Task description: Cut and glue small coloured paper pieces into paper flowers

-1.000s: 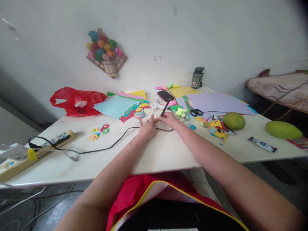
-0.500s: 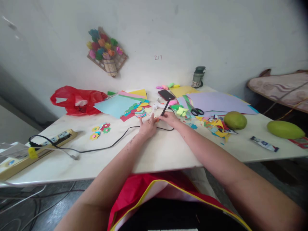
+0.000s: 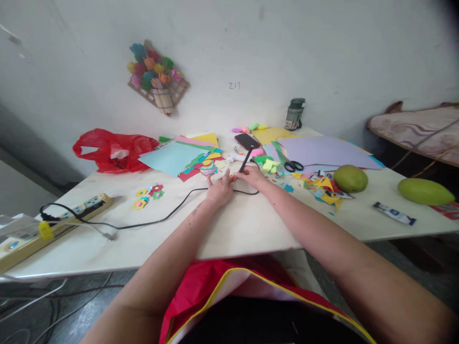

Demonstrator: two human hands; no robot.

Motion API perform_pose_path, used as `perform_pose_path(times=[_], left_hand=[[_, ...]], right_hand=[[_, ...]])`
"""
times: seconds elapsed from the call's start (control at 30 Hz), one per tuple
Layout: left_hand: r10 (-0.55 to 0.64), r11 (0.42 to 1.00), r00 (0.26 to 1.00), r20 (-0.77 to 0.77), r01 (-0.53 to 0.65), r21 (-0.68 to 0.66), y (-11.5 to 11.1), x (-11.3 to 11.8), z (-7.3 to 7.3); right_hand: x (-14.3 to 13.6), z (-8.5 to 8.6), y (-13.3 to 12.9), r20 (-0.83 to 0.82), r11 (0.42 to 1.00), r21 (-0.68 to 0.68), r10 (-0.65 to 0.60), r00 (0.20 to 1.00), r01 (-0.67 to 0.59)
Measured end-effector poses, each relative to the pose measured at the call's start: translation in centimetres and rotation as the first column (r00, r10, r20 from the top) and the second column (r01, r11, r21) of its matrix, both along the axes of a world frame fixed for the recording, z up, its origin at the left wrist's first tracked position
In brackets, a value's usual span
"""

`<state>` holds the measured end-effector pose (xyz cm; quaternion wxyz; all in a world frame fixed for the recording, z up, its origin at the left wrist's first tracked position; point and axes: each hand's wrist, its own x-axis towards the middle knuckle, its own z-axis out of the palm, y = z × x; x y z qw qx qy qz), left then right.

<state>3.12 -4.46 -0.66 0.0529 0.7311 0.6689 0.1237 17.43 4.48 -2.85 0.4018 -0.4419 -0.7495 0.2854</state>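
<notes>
Over the middle of the white table, my right hand is closed around a black pen, whose upper end leans up and to the right. Its tip is hidden by the fingers. My left hand rests palm down beside it, fingertips pressing on a small orange paper piece, mostly covered by the hands. Just beyond the fingers lies a white tool, perhaps a glue gun. A black cord runs under both hands. Left of them are several small paper flowers and colourful paper cut-outs.
A power strip and red plastic bag are at the left. Behind are a phone, coloured sheets and a bottle. To the right are scissors, paper scraps, two green fruits and a tube.
The camera view has shifted very slightly. Both hands stay in nearly the same place, the right one still holding the pen.
</notes>
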Motion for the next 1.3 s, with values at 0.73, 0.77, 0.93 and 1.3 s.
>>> perform_pose_path(times=[0.73, 0.77, 0.93, 1.3], left_hand=[[-0.025, 1.000, 1.000, 0.016, 0.025, 0.017, -0.16, 0.14, 0.56], [-0.021, 1.000, 1.000, 0.019, 0.021, 0.014, -0.17, 0.15, 0.59], [-0.011, 1.000, 1.000, 0.017, 0.011, 0.012, -0.20, 0.20, 0.65], [-0.011, 1.000, 1.000, 0.029, 0.010, 0.010, -0.22, 0.23, 0.68]], right_hand=[[0.04, 0.14, 0.00, 0.051, 0.999, 0.022, -0.050, 0.997, 0.049], [0.03, 0.16, -0.01, 0.049, 0.998, 0.020, -0.054, 0.997, 0.053], [-0.03, 0.09, 0.09, 0.047, 0.998, 0.014, -0.060, 0.997, 0.060], [0.05, 0.09, 0.00, 0.014, 0.998, 0.006, -0.065, 0.998, 0.064]])
